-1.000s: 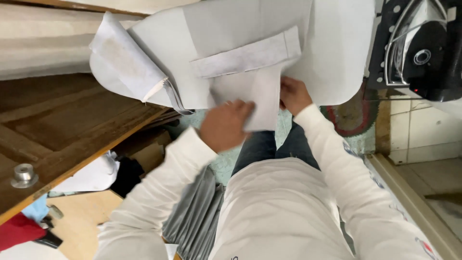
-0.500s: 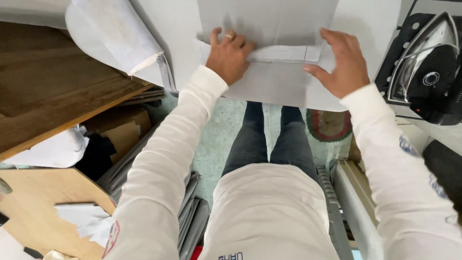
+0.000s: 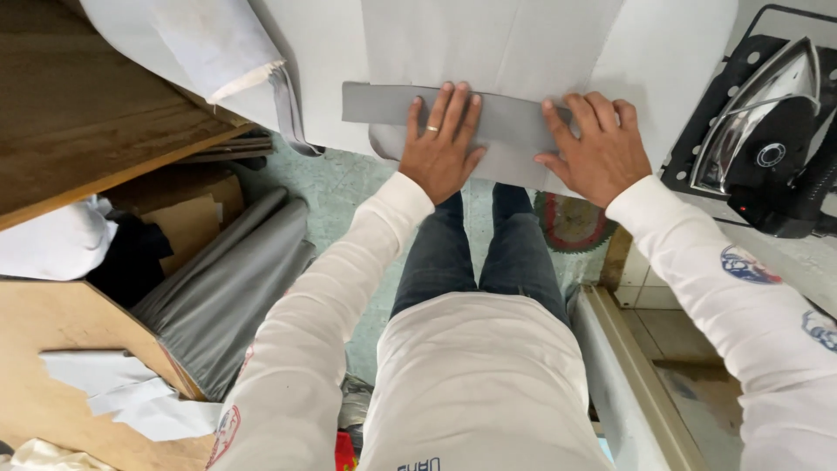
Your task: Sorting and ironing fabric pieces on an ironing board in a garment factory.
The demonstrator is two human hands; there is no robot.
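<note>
Nearest the camera are the person's white long sleeves and dark jeans, with rolls of grey fabric (image 3: 228, 279) leaning below and to the left of the left hand. The left hand (image 3: 442, 142) lies flat, palm down, its fingers (image 3: 446, 103) stretched and slightly spread, a ring on one, pressing the middle of a folded grey fabric strip (image 3: 384, 104). The right hand (image 3: 596, 146) lies flat just beside it, fingers (image 3: 582, 118) apart, covering the strip's right end. Neither hand closes around anything. The strip runs crosswise under both sets of fingers, on a larger pale grey cloth panel (image 3: 488, 39) that spreads beyond the fingertips over the white padded surface (image 3: 680, 52). Right of the right hand, well apart, a steam iron (image 3: 757, 131) rests on a black perforated mat (image 3: 697, 139).
</note>
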